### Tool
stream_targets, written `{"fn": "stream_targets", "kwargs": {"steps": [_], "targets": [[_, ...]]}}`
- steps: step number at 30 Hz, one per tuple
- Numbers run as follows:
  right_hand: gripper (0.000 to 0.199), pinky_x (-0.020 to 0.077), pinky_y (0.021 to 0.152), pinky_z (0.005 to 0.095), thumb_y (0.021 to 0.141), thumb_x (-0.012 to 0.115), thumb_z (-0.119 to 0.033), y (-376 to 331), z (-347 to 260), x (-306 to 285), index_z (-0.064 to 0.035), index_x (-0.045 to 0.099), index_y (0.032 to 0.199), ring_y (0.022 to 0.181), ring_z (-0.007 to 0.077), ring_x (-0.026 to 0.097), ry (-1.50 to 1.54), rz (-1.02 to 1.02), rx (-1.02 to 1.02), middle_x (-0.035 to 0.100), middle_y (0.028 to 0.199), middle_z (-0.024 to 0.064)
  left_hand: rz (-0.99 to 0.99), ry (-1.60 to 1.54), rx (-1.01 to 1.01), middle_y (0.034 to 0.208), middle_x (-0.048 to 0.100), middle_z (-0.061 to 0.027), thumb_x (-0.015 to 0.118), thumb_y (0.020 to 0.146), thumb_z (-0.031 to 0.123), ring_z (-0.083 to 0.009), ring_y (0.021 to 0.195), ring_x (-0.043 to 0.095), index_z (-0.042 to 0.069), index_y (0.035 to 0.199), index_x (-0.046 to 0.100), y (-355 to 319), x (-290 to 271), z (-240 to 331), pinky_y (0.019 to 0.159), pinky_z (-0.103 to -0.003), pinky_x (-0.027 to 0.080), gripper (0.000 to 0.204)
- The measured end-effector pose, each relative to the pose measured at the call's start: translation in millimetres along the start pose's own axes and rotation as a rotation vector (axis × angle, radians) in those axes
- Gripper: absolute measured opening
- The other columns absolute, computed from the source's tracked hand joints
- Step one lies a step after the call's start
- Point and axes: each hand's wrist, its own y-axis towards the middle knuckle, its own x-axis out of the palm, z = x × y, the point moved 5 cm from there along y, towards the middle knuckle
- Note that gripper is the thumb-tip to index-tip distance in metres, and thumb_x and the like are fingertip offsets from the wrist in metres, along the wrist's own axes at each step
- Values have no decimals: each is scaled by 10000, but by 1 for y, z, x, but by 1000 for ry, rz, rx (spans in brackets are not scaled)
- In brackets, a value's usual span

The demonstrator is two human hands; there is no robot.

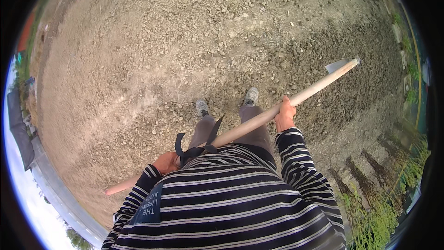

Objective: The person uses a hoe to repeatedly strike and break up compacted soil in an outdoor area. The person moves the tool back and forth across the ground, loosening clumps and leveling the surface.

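Note:
A hoe (259, 119) with a long pale wooden handle slants across my body, from low on the left up to the right. Its thin grey metal blade (336, 65) sits at the far right end, raised above the soil as far as I can judge. My right hand (285, 113) is wrapped round the middle of the handle. Beside my waist, my left hand (167, 162) grips the handle closer to its butt end; its fingers are partly hidden. A dark cloth tie (203, 147) at my waist crosses over the handle near that hand.
Loose, lumpy soil (222, 32) spreads ahead and around my shoes (251, 97), darker to the right. Leafy green plants (374, 217) grow at the lower right beside dark clumps. A grey paved strip (60, 180) runs along the left edge.

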Motion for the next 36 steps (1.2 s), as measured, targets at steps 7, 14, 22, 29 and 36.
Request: {"fn": "stream_targets", "kwargs": {"steps": [7, 14, 22, 29, 36], "targets": [[786, 377, 863, 404, 632, 655, -201, -69, 194, 27, 57, 122, 1149, 996, 411, 469, -1103, -134, -56, 458, 1016, 323, -159, -415, -231, 859, 614, -149, 648, 680, 226, -215, 833, 586, 16, 959, 570, -86, 79, -151, 700, -314, 432, 357], [547, 438, 577, 385, 677, 628, -135, -58, 278, 28, -48, 340, 1133, 676, 244, 510, -442, 27, 244, 502, 850, 119, -46, -109, -441, 746, 595, -168, 556, 701, 390, -352, 733, 566, 128, 913, 557, -86, 112, -204, 622, -439, 445, 337], [222, 410, 497, 309, 683, 601, -149, -93, 189, 52, -94, 440, 825, 517, 153, 441, 213, -203, 332, 454, 619, 27, 27, 70, -163, 660, 590, -145, 605, 634, 376, -327, 584, 568, 161, 971, 534, -43, 70, -220, 527, -420, 449, 406], [212, 420, 449, 293, 693, 599, -134, -46, 180, 75, -60, 441, 815, 496, 155, 455, 62, -107, 40, 463, 625, 47, 319, 228, -136, 589, 565, -108, 598, 652, 299, -291, 528, 568, 142, 789, 482, -28, 40, -198, 477, -385, 440, 238], [175, 421, 404, 304, 657, 590, -56, -95, 235, 44, -51, 442, 751, 457, 160, 465, -10, -27, 326, 467, 601, 52, 119, 199, -309, 493, 532, -73, 528, 727, 357, -252, 458, 561, 168, 792, 477, -103, 103, -237, 391, -381, 407, 206]]}}
